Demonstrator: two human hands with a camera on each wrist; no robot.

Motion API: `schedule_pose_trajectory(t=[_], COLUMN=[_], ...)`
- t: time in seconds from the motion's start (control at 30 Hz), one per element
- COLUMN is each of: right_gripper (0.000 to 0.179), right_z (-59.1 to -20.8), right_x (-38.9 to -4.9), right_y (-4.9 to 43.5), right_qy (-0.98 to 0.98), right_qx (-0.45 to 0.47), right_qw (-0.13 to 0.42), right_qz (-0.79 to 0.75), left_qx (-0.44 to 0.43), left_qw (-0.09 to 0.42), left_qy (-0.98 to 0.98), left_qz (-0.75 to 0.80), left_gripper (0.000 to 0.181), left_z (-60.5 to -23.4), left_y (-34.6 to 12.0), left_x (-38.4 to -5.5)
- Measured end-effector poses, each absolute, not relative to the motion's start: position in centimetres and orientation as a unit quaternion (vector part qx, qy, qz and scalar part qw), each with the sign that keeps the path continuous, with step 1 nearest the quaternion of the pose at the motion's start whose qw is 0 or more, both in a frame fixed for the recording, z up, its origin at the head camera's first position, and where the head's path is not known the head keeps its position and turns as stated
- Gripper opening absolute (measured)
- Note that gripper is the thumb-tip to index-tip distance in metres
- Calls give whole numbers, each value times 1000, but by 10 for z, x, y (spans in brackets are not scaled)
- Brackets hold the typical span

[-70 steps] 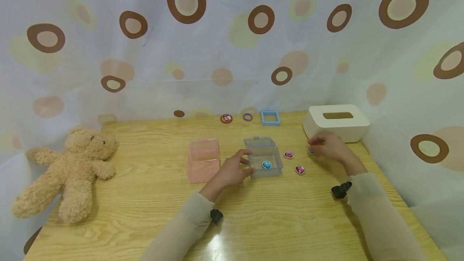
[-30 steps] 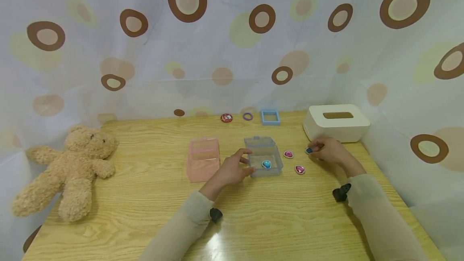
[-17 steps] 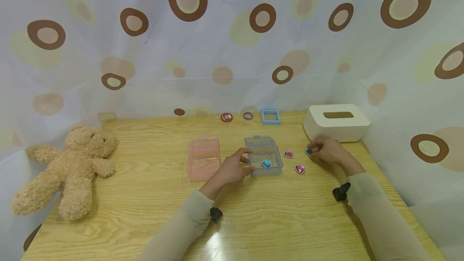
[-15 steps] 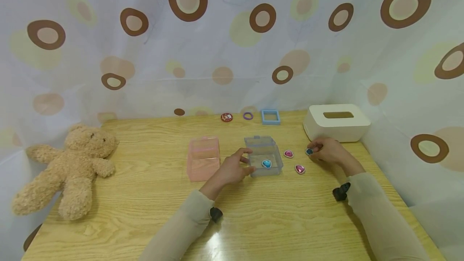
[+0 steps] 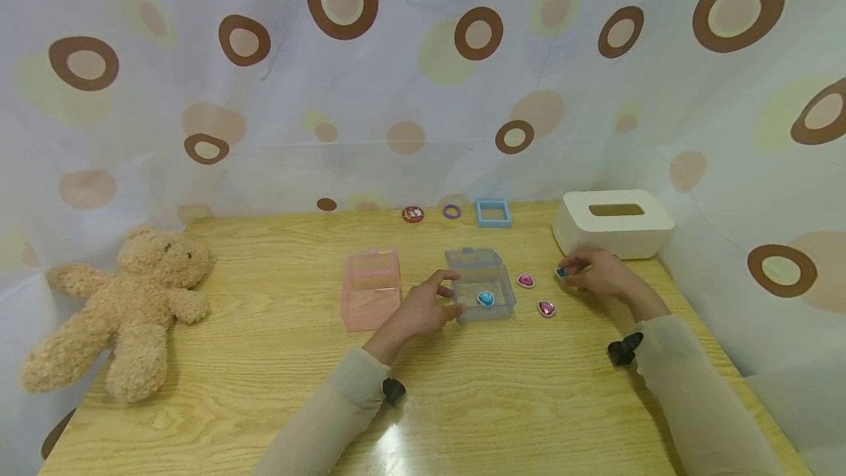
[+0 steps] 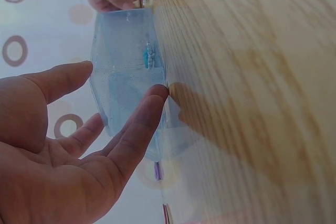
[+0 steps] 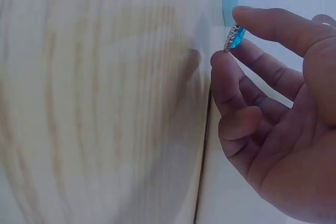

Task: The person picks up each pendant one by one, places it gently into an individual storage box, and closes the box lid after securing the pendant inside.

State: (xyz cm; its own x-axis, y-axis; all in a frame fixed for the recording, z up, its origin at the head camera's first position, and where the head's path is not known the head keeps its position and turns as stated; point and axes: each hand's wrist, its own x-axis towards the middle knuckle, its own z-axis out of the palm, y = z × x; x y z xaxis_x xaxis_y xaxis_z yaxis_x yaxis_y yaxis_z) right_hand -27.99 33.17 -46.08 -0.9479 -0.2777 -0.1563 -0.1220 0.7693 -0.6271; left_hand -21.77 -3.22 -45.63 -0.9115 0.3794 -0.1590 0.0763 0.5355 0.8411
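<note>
Clearly, your right hand (image 5: 603, 272) has a blue gem (image 7: 238, 36) pinched between thumb and finger, its beaded edge turned toward the counter (image 5: 463, 395) in the right wrist view. Whether the gem is fully off the surface you can't tell from these angles. Your left hand (image 5: 425, 309) is gripping nothing: its fingers are spread at the left side of the clear box (image 5: 510, 292), apparently steadying it. Inside that box lies another blue gem (image 5: 485, 299).

Between the box and your right hand, a farther pink gem (image 5: 526, 280) and a nearer pink gem (image 5: 546, 308) lie on the counter, well within your reach. Just behind your right hand stands the white tissue box (image 5: 624, 222). To the left of your left hand is the pink box (image 5: 370, 311), with no gem visible in it. Along the back you have a red badge (image 5: 413, 214), a purple ring (image 5: 452, 217) and a blue square frame (image 5: 493, 224); far left, a teddy bear (image 5: 142, 307).

Your step in hand seems to be securing that second gem. As a judgement, your next move calls for a firm pinch and a lift high enough to clear the pink gems and the box wall.
</note>
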Motion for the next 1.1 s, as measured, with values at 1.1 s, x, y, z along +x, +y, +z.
schedule_pose_trajectory(t=[1.1], right_gripper=[34], right_z=[-437], right_x=[-276], right_y=[292], right_qy=[935], right_qx=[-169], right_qw=[89], right_qz=[-298], left_qx=[131], left_qw=[170], left_qy=[859], left_qz=[465], left_gripper=[70], left_z=[-457], left_y=[-32], left_x=[-219])
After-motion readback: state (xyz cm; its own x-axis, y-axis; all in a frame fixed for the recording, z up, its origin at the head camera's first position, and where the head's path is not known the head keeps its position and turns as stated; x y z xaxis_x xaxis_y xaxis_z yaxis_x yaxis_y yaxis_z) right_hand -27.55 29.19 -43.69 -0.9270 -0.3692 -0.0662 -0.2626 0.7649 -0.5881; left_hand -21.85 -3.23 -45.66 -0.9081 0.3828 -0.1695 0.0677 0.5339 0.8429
